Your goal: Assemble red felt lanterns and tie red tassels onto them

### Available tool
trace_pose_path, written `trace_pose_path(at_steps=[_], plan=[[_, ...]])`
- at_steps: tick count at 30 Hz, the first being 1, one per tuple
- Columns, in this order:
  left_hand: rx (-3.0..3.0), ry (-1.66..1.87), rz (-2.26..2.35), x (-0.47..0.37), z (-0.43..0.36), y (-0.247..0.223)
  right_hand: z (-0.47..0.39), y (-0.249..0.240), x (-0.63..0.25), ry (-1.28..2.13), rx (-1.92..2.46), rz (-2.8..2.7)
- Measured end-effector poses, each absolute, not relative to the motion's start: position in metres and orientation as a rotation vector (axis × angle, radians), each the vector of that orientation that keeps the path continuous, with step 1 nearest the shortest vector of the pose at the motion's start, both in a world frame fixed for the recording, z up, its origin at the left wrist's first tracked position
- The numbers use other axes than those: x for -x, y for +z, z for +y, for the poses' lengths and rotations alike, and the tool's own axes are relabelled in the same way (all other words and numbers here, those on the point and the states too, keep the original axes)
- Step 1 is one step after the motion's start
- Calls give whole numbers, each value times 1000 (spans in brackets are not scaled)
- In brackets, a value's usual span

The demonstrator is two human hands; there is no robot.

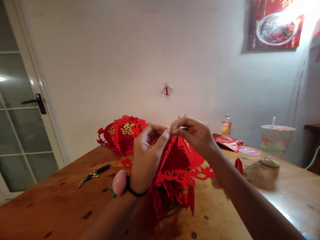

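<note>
Over the middle of the table, my left hand [147, 156] and my right hand [196, 135] meet fingertip to fingertip, each pinching. Whatever sits between the fingertips is too small to make out. Directly below and behind them is a red cut-out lantern [172, 175] with "Love" cut into one panel and petal-like pieces hanging down. My left wrist partly covers its left side. Round that wrist is a black band with a pink ornament [119, 182].
Another red lantern [122, 133] with gold characters stands at the back left. Pliers [93, 175] lie left of my hands. To the right are a red packet [228, 142], a small bottle [226, 126], a red tassel [239, 166] and a plastic cup [276, 143] with a straw.
</note>
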State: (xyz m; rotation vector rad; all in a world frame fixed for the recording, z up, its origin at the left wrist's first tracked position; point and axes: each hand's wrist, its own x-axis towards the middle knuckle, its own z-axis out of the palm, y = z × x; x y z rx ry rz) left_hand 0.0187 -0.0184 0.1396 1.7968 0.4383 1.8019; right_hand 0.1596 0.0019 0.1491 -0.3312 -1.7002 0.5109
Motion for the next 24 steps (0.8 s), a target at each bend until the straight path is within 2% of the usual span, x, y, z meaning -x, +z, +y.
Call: trace_pose_path(at_steps=[9, 24], plan=[[-1859, 1864, 509, -20, -21, 139, 1, 150, -162, 526, 334, -1706], [-1773, 1766, 411, -21, -18, 140, 3, 148, -165, 658, 375, -1642]])
